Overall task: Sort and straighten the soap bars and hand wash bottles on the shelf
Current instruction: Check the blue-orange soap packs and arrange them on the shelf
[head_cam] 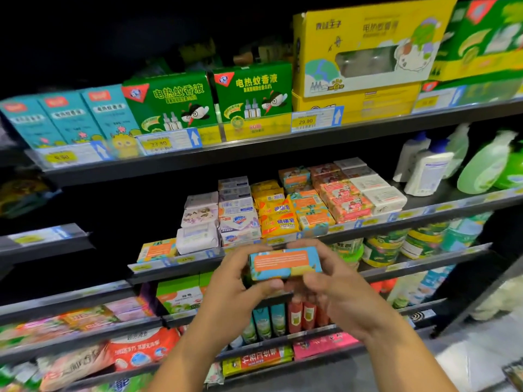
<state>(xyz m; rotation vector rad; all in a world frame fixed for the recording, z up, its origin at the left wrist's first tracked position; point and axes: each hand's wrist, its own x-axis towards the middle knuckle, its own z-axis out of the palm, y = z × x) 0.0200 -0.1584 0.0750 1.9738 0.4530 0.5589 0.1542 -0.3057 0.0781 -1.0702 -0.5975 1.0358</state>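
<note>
Head view showed both hands clamped on 1 soap bar (284,264), held level in front of the shelf (452,206) and just below its front rim. The left hand (240,281) gripped the bar's left end, thumb pressed along the lower front edge and fingers curled behind. The right hand (334,284) held the right end, fingers curled over the top corner and thumb underneath. The bar was teal with an orange label panel facing the camera, long side horizontal, touching nothing but the 2 hands.

I judged this to be the sorting step: 1 bar picked out and on its way to its proper row. Just above and slightly right of the hands stood the teal-and-orange bars (311,213) in the same wrapper, between the yellow bars (276,216) on their left and the pink-red bars (345,199) on their right. A stray bar (157,250) in a similar wrapper lay up and to the left of the hands at the shelf's front edge, just beside the pale bars (198,239).

The next move probably called for lifting the held bar over the price rail and setting it flat on the matching stack, label outward and edges squared, without knocking the yellow stack. Well up and to the right of the hands, the hand wash bottles (424,171) stood in a loose cluster. They looked tilted, though the wide lens might account for that, and they were not yet straightened.
</note>
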